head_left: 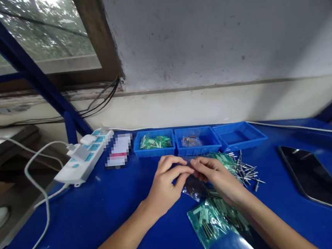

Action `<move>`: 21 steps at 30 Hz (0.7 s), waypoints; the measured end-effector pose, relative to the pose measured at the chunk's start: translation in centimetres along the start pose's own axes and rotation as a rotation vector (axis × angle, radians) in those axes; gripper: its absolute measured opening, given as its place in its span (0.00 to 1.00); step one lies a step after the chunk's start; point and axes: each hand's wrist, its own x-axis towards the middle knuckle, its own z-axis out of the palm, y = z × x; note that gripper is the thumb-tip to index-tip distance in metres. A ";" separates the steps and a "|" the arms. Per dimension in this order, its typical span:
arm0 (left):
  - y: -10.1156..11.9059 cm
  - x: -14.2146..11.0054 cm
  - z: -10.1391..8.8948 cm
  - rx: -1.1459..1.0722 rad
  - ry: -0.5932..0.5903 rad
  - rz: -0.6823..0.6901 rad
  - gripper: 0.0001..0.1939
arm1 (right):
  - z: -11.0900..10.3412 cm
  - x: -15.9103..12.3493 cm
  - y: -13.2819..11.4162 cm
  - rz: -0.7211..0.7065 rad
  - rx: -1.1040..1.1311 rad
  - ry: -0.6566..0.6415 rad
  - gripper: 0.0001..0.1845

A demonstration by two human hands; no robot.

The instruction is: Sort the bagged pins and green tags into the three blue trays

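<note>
left hand (167, 180) and right hand (217, 174) in fingertip pinches on a clear bag (194, 188)

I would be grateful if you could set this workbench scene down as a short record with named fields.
left hand: thumb and fingertips brought together close to the right hand; left hand
right hand: fingers curled near the left fingertips; right hand
item between hands: too small to tell
below hands: clear bag with thin pieces
nearer the person: green bag of pieces
loose: metal pins, piled beyond the right forearm
bins: left bin, middle bin, right bin, in a row
far right: dark phone
left side: white power strip
</note>
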 end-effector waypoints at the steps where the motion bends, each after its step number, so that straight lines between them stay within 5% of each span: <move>1: 0.0 -0.1 0.1 0.041 -0.027 0.009 0.09 | 0.2 0.1 0.1 0.004 0.064 0.015 0.20; 4: -0.1 -0.4 0.3 0.124 -0.074 -0.061 0.11 | 0.2 0.1 0.1 0.005 0.179 0.199 0.17; 6: -0.4 -0.4 0.4 0.156 -0.102 -0.138 0.11 | -0.7 -0.1 -0.4 -0.094 0.184 0.449 0.15; 10: -0.7 -0.6 0.9 0.256 -0.229 -0.250 0.16 | -3.6 -0.9 -2.0 -0.709 -0.063 1.274 0.08; 11: -0.7 -0.7 1.0 0.288 -0.266 -0.257 0.19 | -4.2 -0.9 -2.2 -0.826 -0.189 1.388 0.07; 13: -0.8 -0.8 1.3 0.330 -0.329 -0.250 0.24 | -5.2 -0.7 -2.0 -0.833 -0.481 1.252 0.07; 16: -0.9 -0.8 1.2 0.328 -0.369 -0.238 0.18 | -5.6 0.0 -1.2 -0.500 -0.769 0.639 0.13; 17: -1.0 -0.7 1.1 0.314 -0.366 -0.244 0.13 | -5.6 0.1 -1.0 -0.409 -0.780 0.526 0.16; 21: -1.4 0.1 0.4 0.222 -0.260 -0.285 0.03 | -4.9 0.0 -0.9 -0.316 -0.668 0.543 0.21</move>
